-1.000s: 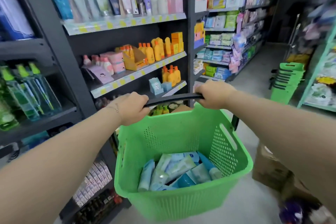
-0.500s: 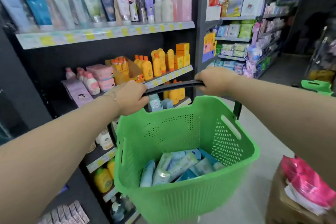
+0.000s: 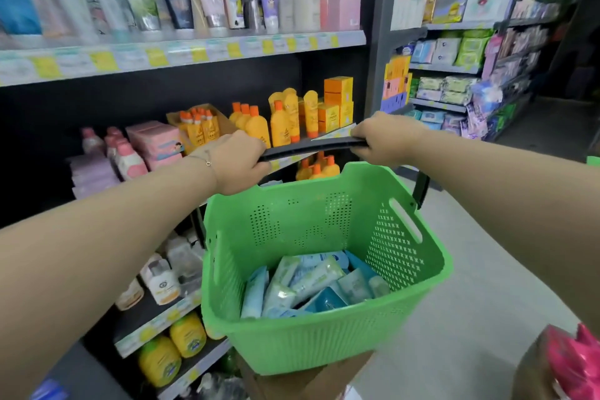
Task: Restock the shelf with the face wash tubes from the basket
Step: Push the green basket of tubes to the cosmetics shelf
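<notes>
A green plastic basket (image 3: 402, 312) hangs in front of me, carried by its black handle (image 3: 311, 143). My left hand (image 3: 238, 161) grips the handle's left end and my right hand (image 3: 383, 136) grips its right end. Several pale blue and white face wash tubes (image 3: 311, 282) lie piled in the bottom of the basket. To the left stands a dark shelf unit; its top shelf (image 3: 181, 50) carries a row of upright tubes (image 3: 139, 0) and pump bottles.
Orange and yellow bottles (image 3: 282, 120) and pink packs (image 3: 156, 143) fill the middle shelf. Lower shelves hold white and yellow bottles (image 3: 175, 344). A cardboard box (image 3: 292, 380) sits under the basket, a pink bag (image 3: 574, 364) at lower right. The aisle floor (image 3: 487, 269) runs ahead on the right.
I have moved forward along the aisle with the basket. The shelf unit with tubes now fills the left side. Both hands keep their grip on the handle.
</notes>
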A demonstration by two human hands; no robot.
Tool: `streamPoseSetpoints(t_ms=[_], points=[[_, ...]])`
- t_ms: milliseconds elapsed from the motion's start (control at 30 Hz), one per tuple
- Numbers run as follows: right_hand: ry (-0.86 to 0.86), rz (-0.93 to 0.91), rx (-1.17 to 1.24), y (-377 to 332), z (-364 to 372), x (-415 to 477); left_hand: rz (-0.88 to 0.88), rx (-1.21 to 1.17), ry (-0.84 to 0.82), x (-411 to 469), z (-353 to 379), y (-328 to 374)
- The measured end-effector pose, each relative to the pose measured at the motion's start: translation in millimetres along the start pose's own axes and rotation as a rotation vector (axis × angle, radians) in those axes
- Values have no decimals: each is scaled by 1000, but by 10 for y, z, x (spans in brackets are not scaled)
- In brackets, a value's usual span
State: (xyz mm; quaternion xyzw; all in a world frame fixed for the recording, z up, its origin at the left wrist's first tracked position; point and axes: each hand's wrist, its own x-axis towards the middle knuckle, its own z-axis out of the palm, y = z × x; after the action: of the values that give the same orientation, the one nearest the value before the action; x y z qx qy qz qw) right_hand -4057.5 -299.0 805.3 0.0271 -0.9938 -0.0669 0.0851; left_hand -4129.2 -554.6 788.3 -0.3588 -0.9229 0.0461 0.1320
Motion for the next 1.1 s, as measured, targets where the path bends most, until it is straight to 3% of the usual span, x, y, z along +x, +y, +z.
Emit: streamPoseSetpoints(t_ms=[467,633,767,1100], points=[[9,-377,32,594,492,809,-342,67,-101,299,207,446],[-6,-472,26,634,732,888,-439,70,-216,221,385,632],[-73,-518,55,658,1002,948,-465,63,-288,199,615,710],[-31,-591,82,634,1077,1153,-527,87,-296,235,550,745]])
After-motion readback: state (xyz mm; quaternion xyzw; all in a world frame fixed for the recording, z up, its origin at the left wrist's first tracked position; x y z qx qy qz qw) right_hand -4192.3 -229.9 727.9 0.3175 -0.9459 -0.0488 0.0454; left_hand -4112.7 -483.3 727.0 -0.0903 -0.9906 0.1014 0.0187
